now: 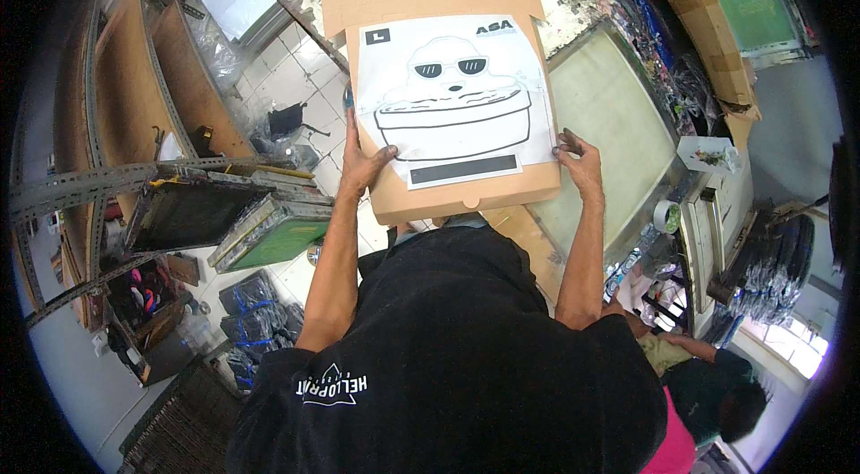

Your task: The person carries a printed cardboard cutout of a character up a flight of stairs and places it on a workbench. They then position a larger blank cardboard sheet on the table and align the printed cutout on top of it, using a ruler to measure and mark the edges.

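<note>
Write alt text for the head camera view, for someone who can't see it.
A person's left hand and right hand touch opposite sides of a cardboard box bearing a white sheet with a black line drawing of a figure in sunglasses above a tub. Wooden shelves stand at left; a pale framed panel lies at right.

shirt (466, 357): black, short-sleeved | print (332, 387): white, lettered, angular, left side | hands (365, 169): bare

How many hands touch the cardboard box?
2: left hand at the left edge of the cardboard box, right hand at its right edge; any hand underneath would be hidden.
</note>
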A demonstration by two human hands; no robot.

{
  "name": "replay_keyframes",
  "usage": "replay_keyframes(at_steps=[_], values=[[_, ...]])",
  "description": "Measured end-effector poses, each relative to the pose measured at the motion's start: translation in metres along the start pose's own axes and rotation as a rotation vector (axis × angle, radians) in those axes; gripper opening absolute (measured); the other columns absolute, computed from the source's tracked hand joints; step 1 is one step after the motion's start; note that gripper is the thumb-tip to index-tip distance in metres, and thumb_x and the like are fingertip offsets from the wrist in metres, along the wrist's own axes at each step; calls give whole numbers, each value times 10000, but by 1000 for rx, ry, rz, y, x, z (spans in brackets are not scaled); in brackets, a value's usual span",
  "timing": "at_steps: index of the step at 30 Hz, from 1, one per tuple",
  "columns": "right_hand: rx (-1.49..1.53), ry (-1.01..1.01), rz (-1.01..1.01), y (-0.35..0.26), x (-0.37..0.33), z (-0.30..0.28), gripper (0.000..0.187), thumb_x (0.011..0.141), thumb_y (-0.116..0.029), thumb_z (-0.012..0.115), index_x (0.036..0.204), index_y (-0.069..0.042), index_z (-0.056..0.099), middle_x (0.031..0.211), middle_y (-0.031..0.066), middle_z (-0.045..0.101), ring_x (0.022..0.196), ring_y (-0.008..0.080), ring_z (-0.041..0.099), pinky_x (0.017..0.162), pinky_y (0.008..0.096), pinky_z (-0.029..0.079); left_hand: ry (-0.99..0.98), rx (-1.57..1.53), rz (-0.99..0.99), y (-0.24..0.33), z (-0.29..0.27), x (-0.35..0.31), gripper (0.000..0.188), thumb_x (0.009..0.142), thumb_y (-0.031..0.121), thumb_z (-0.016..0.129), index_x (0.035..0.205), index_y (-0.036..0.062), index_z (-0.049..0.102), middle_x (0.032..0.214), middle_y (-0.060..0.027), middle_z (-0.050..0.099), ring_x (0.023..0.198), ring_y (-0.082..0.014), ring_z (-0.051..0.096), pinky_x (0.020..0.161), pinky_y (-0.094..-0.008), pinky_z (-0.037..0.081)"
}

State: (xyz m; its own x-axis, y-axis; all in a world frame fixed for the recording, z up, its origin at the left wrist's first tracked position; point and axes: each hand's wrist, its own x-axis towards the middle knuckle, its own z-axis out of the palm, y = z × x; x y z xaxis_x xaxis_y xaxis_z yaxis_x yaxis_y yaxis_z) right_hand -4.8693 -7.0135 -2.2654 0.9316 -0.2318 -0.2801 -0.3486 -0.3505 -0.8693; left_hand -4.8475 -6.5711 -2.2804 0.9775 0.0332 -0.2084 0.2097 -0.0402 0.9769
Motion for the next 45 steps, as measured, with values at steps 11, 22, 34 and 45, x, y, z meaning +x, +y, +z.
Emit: replay_keyframes(at_steps=[11,22,34,45], values=[[-51,53,6,1,4,-2,554,758,-31,749,1278,40,574,1132,127,688,893,136,620,862,284,508,46,-47,-43,-2,-6,0,1203,681,64,832,1531,43,-19,1416,-245,440,1208,-283,527,980,-383,479],[-70,101,24,7,2,-1,560,761,-69,765,1274,50,574,1111,129,684,868,134,615,846,286,512,76,28,-47,0,-11,-6,1174,725,107,824,1532,49,-26,1402,-252,453,1202,-298,534,987,-382,470],[-7,171,108,2,-17,-3,532,810,-50,729,1295,68,544,1134,140,665,921,143,622,869,289,508,101,-101,-81,-19,-32,-11,939,915,390,640,1544,86,14,1490,-228,336,1328,-344,403,1059,-408,390],[-21,278,111,0,-44,-7,516,833,-85,723,1296,60,548,1173,170,652,1020,192,621,900,311,501,240,-223,-215,-53,-79,-42,755,986,580,373,1545,145,111,1405,-160,450,1149,-249,557,839,-381,530]])
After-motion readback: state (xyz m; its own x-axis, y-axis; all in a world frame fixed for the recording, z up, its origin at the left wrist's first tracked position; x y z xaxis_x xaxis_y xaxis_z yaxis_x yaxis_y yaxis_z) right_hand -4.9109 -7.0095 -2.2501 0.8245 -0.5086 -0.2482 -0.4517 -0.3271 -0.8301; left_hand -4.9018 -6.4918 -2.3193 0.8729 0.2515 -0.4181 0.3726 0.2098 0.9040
